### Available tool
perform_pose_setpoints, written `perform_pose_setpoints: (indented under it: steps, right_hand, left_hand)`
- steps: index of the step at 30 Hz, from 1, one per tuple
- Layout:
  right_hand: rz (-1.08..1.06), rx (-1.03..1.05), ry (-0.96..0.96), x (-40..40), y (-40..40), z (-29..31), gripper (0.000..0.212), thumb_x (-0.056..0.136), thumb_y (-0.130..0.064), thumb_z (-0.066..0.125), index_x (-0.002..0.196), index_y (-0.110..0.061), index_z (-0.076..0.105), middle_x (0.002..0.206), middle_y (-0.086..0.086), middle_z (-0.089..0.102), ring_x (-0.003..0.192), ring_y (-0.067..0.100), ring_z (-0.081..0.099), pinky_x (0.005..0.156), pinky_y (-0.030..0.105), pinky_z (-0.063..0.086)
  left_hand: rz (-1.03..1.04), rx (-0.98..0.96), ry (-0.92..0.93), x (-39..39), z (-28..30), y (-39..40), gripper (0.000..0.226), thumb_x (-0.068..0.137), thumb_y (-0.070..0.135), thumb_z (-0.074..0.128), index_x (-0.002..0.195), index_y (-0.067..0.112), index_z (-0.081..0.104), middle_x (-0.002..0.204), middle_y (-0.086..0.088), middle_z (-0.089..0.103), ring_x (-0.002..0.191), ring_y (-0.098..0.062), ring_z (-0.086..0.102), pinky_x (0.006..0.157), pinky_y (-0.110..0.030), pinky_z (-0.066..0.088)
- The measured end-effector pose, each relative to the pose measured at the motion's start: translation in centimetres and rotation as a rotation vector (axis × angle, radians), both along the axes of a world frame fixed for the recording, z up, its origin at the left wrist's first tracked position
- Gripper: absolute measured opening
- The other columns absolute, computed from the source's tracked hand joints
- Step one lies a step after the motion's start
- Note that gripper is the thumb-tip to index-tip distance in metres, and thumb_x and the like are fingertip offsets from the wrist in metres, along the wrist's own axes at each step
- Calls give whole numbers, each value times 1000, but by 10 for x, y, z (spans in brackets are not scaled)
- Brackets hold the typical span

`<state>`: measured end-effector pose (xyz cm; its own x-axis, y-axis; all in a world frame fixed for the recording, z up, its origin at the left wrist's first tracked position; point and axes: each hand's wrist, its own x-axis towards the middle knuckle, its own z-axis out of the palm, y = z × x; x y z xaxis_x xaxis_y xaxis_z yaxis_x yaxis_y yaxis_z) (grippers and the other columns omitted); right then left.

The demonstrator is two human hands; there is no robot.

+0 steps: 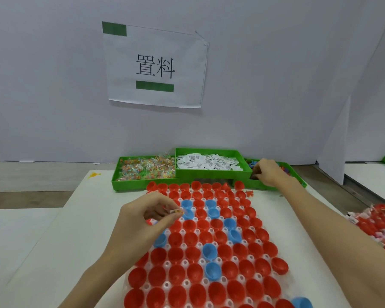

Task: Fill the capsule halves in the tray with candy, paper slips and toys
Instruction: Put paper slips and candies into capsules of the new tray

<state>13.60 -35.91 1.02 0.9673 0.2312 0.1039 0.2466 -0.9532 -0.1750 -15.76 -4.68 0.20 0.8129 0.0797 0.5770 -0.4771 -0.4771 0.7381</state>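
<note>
White plastic tray (218, 283) of red and blue capsule halves, near end cut off by the frame. Left hand (142, 221) over the tray's far-left part, its grip pinching a small clear-wrapped candy (177, 211). Right hand (268, 172) beyond the tray in the green plastic toy bin (302, 184), fingers curled, probably on a toy; contents hidden.

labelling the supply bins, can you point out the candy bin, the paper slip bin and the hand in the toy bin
candy bin (115, 182), head view, on its front left green wall
paper slip bin (211, 174), head view, on its front green wall
right hand (267, 172), head view, on the back of the hand
</note>
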Motion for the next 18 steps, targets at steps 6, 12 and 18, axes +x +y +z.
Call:
perform_pose_setpoints:
  steps: [6,12,18]
  right_hand:
    - [-112,310,-141,-14,-4,-1,12,95,-9,68,96,-3,78,95,13,76,79,19,63,76,27,46]
    - [-88,660,-176,-56,2,13,15,94,-21,72,98,-8,79,90,4,76,80,15,67,76,28,49]
    - [153,999,2,-151,47,26,13,90,-28,76,97,-17,78,82,-3,76,74,8,69,69,20,53]
  left_hand:
    - [4,7,11,-1,1,-2,10,80,26,81,88,23,76,84,8,73,79,-20,71,70,-31,60]
    - [9,-24,50,-2,0,-4,10,79,21,84,87,24,78,85,7,76,80,-21,73,73,-35,61]
    - [-19,-102,67,-6,2,-10,11,77,28,85,87,27,81,84,8,79,80,-17,76,75,-29,62]
